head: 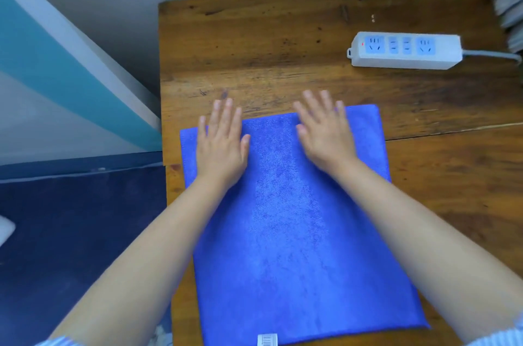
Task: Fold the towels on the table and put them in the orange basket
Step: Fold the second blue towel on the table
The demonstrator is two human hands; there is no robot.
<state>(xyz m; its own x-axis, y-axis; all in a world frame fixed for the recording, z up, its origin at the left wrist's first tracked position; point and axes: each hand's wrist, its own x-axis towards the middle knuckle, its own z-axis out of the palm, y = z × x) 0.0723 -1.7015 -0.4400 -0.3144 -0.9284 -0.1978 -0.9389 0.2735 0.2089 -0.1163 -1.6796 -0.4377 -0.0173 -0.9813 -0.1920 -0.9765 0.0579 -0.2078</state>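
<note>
Left hand: the left hand (pixel 222 144) is laid palm down on the far left part of the blue towel (pixel 297 232), its fingers (pixel 226 113) straight and slightly spread; nothing is gripped. The fingertips reach past the far edge of the towel onto bare wood.

Right hand: the right hand (pixel 325 136) is laid flat on the far middle part of the towel, fingers straight and fanned, nothing held. Its fingertips lie at or just over the far edge of the cloth; slight blur is seen there.

Blue towel: it is spread flat on the tabletop (pixel 283 48) beneath both palms and runs from the fingertips back toward the person, between the two forearms. Its left edge lies close to the left edge of the tabletop. Whether more than one layer is present cannot be told.

Label: a small white tag (pixel 267 340) is seen at the near edge of the towel, well behind the hands.

Power strip: a white power strip (pixel 404 50) with blue sockets is set beyond and to the right of the right fingertips, well apart from them; its grey cable (pixel 492 55) is led off to the right.

Sleeves: striped cuffs are seen at the lower corners, pushed back from bare forearms.

Floor: dark blue floor (pixel 70 232) is seen to the left of the left hand, below the tabletop.
</note>
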